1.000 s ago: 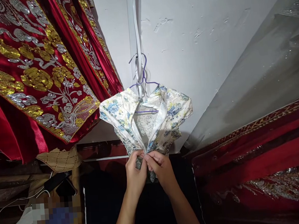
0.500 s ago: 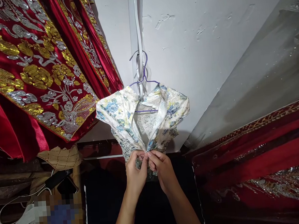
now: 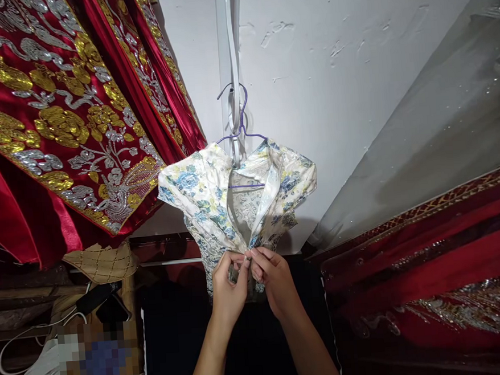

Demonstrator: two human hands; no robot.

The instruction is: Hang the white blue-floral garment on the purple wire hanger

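Observation:
A short-sleeved floral dress (image 3: 199, 191), white with blue and yellow flowers, hangs from a purple wire hanger (image 3: 244, 105). Its front gapes from the collar down to my fingers, with a zip along the edges of the opening. My left hand (image 3: 229, 277) is closed, thumb and forefinger pinching the cloth at the bottom of the gap. Right beside it, my right hand (image 3: 273, 274) pinches the other edge, its fingertips nearly touching the left ones. Whatever small piece lies between the fingertips is mostly hidden. Below the hands the dress is partly covered by them.
Red garments with gold and silver embroidery (image 3: 61, 126) hang at the left. A sheer grey covering (image 3: 400, 125) and red beaded cloth (image 3: 453, 270) fill the right. Lower left, a wooden stand (image 3: 128, 287) holds a black phone (image 3: 113, 311), cables and white cloth (image 3: 44, 367).
Both hands stay at the bottom of the opening, their fingertips shifted slightly right. The left front panel is drawn a little to the right with them.

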